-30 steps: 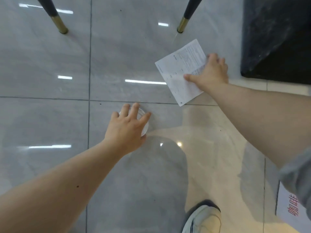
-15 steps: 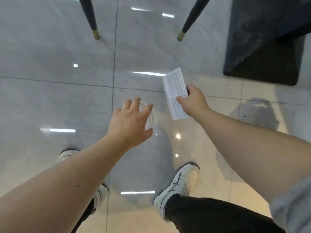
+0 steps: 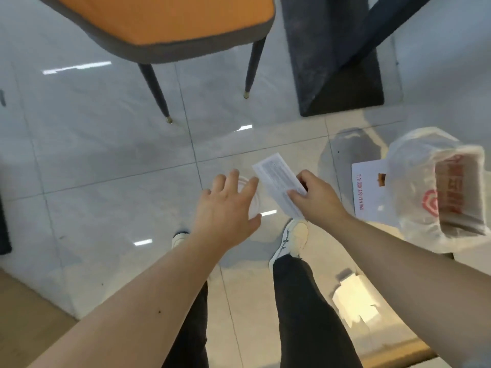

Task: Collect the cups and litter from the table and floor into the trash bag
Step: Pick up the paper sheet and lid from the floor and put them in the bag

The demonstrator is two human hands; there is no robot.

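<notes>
Holding a clear plastic cup (image 3: 253, 197) from above, the left hand (image 3: 225, 211) has its fingers spread over the rim and curled around it, so only a part of the rim shows past the fingertips. The cup is up in the air above the grey tiled floor (image 3: 106, 155), in the middle of the view. Just beside it, on its right, the right hand (image 3: 317, 197) pinches a folded printed paper (image 3: 279, 183) between thumb and fingers; the paper stands out up and to the left from the hand, and its near edge comes very close to the cup. I cannot tell if the two touch.

To the right of the right hand, a thin white plastic bag (image 3: 435, 187) with red print sits low at the edge of the view, its mouth open. A white sheet (image 3: 370, 189) with red letters lies partly under the bag.

Below the hands there are two white shoes (image 3: 292, 239) and dark trousers of the person. Farther up, an orange chair (image 3: 164, 19) with dark legs stands on the floor, and right of it a black table base (image 3: 337, 75).
</notes>
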